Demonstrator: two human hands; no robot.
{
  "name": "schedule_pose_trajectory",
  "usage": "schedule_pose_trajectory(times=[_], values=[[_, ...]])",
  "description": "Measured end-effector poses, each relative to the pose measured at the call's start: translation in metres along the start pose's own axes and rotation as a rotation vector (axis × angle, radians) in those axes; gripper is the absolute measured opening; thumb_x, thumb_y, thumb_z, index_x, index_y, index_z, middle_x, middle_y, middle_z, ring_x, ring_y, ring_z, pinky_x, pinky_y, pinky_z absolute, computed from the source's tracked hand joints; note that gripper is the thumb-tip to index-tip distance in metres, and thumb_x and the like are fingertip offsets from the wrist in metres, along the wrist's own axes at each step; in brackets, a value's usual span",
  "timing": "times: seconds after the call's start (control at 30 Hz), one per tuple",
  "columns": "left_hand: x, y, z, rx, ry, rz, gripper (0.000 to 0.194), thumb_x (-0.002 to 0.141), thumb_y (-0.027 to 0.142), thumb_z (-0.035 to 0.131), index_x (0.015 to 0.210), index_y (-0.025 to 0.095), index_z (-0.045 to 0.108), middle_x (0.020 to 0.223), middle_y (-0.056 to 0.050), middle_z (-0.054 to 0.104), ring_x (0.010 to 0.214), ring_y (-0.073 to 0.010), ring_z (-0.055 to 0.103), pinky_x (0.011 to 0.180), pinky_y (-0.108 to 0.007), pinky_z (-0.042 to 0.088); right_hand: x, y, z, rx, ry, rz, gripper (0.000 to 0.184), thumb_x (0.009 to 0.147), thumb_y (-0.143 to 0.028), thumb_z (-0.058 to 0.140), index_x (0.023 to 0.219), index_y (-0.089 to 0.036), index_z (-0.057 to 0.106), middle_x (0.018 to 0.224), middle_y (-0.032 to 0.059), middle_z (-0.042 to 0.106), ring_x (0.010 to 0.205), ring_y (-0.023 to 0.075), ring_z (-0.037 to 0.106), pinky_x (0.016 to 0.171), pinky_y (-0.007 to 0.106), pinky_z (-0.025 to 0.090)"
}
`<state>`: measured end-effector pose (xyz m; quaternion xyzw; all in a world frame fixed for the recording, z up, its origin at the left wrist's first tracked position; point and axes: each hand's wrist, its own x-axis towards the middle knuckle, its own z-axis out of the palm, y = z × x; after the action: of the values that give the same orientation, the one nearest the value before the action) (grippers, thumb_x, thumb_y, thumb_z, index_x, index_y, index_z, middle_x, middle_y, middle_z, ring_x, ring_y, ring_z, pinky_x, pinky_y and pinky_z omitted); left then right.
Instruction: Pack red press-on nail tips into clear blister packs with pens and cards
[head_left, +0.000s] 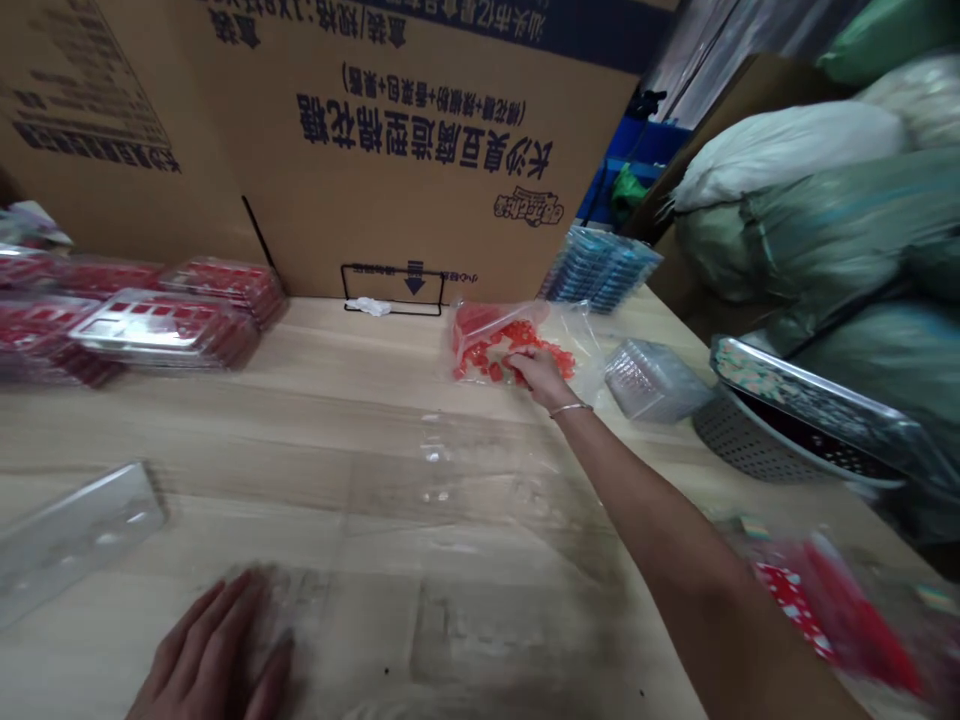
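At the far left of the wooden table (315, 400), stacks of red-and-clear plastic packs (172, 325) are piled near the cardboard box (420, 210), and nearer the front a clear plastic tray (82, 535) lies aslant. Beside that tray, the left hand (214, 645) is blurred, its fingers extended and its thumb apart, over more clear plastic (292, 600); whether it presses on this I cannot tell. The box, its print upside down, walls off the back, with a crumpled white scrap (369, 306) at its foot. Faint clear trays (480, 630) lie across the middle. Beyond them, before the box, is a clear bag (589, 335) of red pieces (525, 335); the right hand (544, 375) is at these, fingers drawn together, though I cannot tell whether they pinch one. Its forearm crosses the table's right part. Farther right come blue packs (600, 268), clear containers (652, 380), a grey basket (739, 430) partly covered by a tilted patterned tray (817, 400), blurred red packets (832, 600) and bulky sacks (840, 215).
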<state>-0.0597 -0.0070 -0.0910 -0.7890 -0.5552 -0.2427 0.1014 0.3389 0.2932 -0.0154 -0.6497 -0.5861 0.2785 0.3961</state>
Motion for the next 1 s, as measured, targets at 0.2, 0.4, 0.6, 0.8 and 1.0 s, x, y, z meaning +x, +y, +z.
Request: schedule_pose_trajectory(times=[0.2,0.4,0.6,0.8,1.0], values=[[0.023,0.031,-0.013,0.056,-0.095,-0.034,0.065,0.089,0.043,0.040,0.147,0.022,0.021,0.151,-0.015,0.028,0.139,-0.0393,0.021,0.107,-0.063,0.021,-0.164,-0.001,-0.013,-0.057,-0.173,-0.253,0.008,0.067,-0.015,0.055,0.072,-0.020,0.060,0.067,-0.0010,0.059,0.061,0.0134,0.054,0.057,0.024,0.043],[0.053,0.098,0.004,-0.022,-0.275,-0.002,0.066,0.083,0.051,0.048,0.141,0.021,0.037,0.151,-0.015,0.030,0.137,-0.0371,0.026,0.108,-0.059,0.017,-0.225,0.032,-0.033,-0.477,-0.074,-0.440,0.013,0.080,-0.015,0.047,0.076,-0.022,0.057,0.075,0.0033,0.057,0.068,0.0177,0.056,0.063,0.028,0.046],[0.053,0.120,0.007,-0.051,-0.252,0.195,0.064,0.083,0.031,0.051,0.143,0.025,0.033,0.153,-0.011,0.029,0.139,-0.0316,0.023,0.110,-0.051,0.014,-0.218,0.019,-0.027,-0.339,-0.060,-0.395,0.030,0.076,-0.013,0.052,0.105,-0.022,0.055,0.092,0.0047,0.062,0.079,0.0181,0.060,0.072,0.029,0.049],[0.056,0.100,0.000,-0.117,-0.320,0.304,0.053,0.082,0.031,0.050,0.135,0.025,0.045,0.148,-0.009,0.039,0.135,-0.0343,0.028,0.105,-0.056,0.024,-0.215,0.004,-0.017,-0.303,-0.336,-0.548,0.021,0.077,-0.031,0.068,0.094,-0.020,0.063,0.112,0.0107,0.058,0.110,0.0263,0.051,0.093,0.042,0.042],[0.130,0.110,0.009,-0.286,-0.298,0.293,0.025,0.091,0.019,0.042,0.083,0.017,0.066,0.085,-0.007,0.066,0.082,-0.0201,0.057,0.075,-0.035,0.046,-0.214,0.023,-0.046,-0.191,-0.075,-0.327,0.015,0.088,-0.023,0.050,0.083,-0.022,0.064,0.088,0.0057,0.063,0.088,0.0207,0.058,0.078,0.036,0.046]])
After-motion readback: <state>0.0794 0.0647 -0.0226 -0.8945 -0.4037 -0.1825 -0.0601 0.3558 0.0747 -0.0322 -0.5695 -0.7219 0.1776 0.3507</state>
